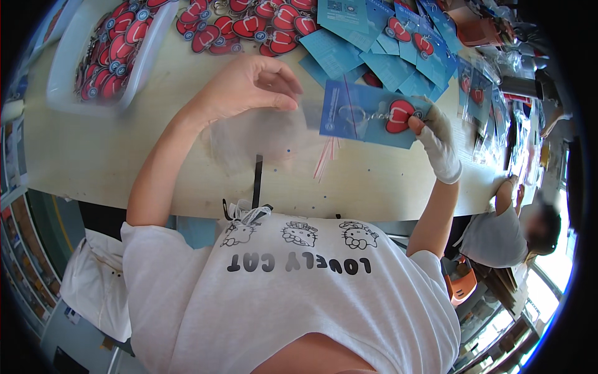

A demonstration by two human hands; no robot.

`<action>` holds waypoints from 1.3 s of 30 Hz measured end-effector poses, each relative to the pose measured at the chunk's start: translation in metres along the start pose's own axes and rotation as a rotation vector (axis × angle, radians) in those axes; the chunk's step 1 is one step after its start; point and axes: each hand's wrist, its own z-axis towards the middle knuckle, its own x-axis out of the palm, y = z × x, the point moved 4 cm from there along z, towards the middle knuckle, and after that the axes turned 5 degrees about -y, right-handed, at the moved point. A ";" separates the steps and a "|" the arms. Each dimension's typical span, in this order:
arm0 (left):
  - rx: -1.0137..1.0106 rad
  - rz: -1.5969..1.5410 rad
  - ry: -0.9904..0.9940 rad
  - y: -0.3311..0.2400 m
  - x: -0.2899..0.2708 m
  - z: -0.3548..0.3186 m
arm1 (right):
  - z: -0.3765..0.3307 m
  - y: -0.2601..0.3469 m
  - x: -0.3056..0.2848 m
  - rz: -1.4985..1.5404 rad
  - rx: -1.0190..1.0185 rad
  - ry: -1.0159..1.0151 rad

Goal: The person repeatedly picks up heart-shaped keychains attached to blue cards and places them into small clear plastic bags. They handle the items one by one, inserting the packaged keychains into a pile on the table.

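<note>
Blue card (367,115) with a red heart keyring (398,116) fixed to it was held above the bench (99,156) by the gloved right hand (436,140), the grip pressed together on the card's right end, at the heart. A clear bag (255,137) was pinched at its mouth by the bare left hand (249,81), thumb and fingers closed on the film, just left of the card's free end. The card was judged light and fairly stiff, best taken by an edge — the heart end carries the weight. The bag was judged thin, limp and slippery, so a hold at the opening would suit it. A white tray (149,53) at the far left was filled with loose red hearts. More hearts lay in a heap (249,25) at the far edge — beside them, a spread of blue cards (349,43). Bagged cards (479,93) were seen at the right, and another person (504,234) sat beyond.
</note>
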 end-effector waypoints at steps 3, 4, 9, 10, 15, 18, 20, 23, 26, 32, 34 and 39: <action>0.014 -0.082 0.051 -0.008 0.013 0.001 | 0.011 0.013 0.001 -0.041 0.019 0.175; 0.024 -0.063 0.064 -0.009 0.017 0.002 | 0.016 0.014 0.004 -0.052 0.009 0.194; -0.033 0.107 0.133 -0.005 0.031 0.003 | 0.030 0.018 0.038 -0.076 0.044 0.235; -0.042 0.071 0.114 -0.003 0.032 0.003 | 0.030 0.014 0.040 -0.051 0.037 0.224; -0.055 0.098 0.149 -0.016 0.042 0.001 | 0.024 0.009 0.056 0.015 0.111 0.310; -0.060 0.098 0.160 -0.014 0.054 0.007 | 0.021 0.018 0.061 0.018 0.089 0.207; -0.033 0.014 0.142 -0.011 0.054 0.010 | 0.019 0.027 0.054 0.059 0.056 0.078; -0.073 -0.014 0.108 -0.015 0.049 0.010 | 0.006 0.032 0.038 0.139 0.074 -0.070; -0.102 -0.061 0.095 -0.027 0.050 0.010 | 0.004 0.028 0.031 0.057 0.127 -0.053; -0.022 0.001 0.136 -0.036 0.060 0.020 | 0.001 0.018 0.053 0.056 0.003 0.071; -0.024 0.026 0.140 -0.042 0.063 0.021 | 0.001 0.011 0.051 0.002 0.018 0.077; 0.119 0.226 0.049 -0.065 0.072 0.029 | -0.011 0.014 0.038 0.374 0.023 -0.170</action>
